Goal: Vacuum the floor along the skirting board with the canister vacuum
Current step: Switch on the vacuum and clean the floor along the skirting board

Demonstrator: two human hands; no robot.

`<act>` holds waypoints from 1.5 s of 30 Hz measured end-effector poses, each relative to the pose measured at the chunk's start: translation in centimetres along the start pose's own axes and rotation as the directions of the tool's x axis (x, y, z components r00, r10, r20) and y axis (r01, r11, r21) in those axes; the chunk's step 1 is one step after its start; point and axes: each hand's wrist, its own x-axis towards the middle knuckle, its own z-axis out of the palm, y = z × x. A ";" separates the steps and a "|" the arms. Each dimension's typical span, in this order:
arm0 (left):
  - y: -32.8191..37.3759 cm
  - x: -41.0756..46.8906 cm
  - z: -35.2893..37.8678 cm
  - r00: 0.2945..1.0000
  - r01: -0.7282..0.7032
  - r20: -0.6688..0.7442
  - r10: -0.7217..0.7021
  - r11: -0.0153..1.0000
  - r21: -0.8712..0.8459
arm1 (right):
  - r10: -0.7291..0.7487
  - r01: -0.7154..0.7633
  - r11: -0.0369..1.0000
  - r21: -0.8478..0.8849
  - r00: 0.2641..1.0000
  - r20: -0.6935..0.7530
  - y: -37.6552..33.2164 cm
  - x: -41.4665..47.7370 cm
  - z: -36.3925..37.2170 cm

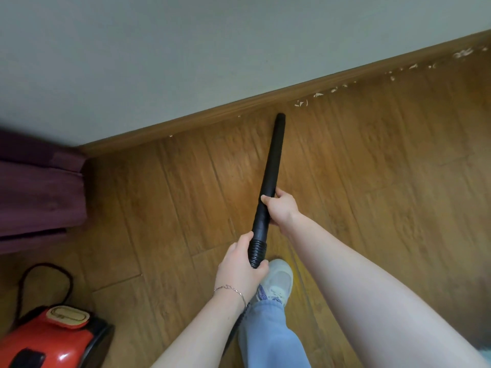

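- Hands on the black wand [271, 168]: my right hand [279, 208] grips it mid-length, my left hand [240, 264] is closed around the ribbed hose [256, 251] just behind.
- Wand tip sits near the skirting board [212, 118], on the wood floor [372, 168].
- Pale scraps [301, 103] line the board to the right.
- Red canister vacuum [47, 338] stands at lower left, beside my purple curtain [39, 187].

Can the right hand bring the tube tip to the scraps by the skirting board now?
Probably yes: the right hand holds the tube, and bare floor separates its tip from the scraps.
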 end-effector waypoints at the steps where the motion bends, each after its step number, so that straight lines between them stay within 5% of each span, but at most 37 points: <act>1: 0.4 0.3 0.1 1.000 -0.002 0.005 0.002 1.000 0.001 | 0.002 -0.002 1.000 0.005 1.000 -0.006 -0.2 0.2 -0.4; 45: 9.8 8.2 -2.5 0.989 -0.054 0.144 0.044 0.996 0.067 | 0.111 -0.103 0.988 0.111 0.991 -0.074 -8.7 5.7 -6.2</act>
